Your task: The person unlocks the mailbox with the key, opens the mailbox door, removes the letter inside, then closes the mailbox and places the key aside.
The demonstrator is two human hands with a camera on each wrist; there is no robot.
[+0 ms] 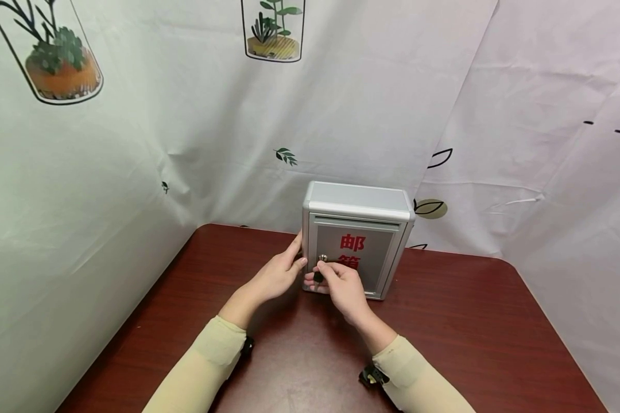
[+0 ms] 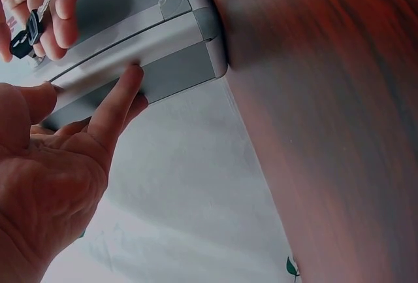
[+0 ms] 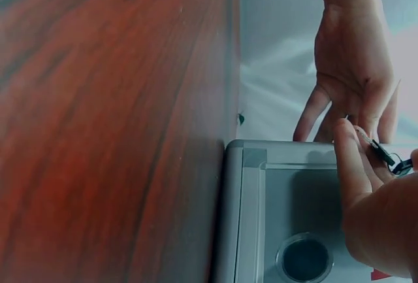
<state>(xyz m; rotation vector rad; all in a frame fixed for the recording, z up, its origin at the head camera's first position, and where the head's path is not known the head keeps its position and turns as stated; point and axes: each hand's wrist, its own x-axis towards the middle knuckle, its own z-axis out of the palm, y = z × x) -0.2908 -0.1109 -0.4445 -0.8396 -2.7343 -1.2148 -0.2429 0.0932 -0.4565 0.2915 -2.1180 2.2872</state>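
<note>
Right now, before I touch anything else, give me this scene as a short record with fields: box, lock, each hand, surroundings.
Box: gray metal box, upright, red lettering on its front
Lock: round lock at the front's left; whether a key is inserted is hidden by fingers
Left hand: left hand touches the box's left side
Right hand: right hand holds black-headed keys at the lock
Surface: reddish-brown table
Background: white sheeting with plant prints

head fwd/down, wrist views nr box
</note>
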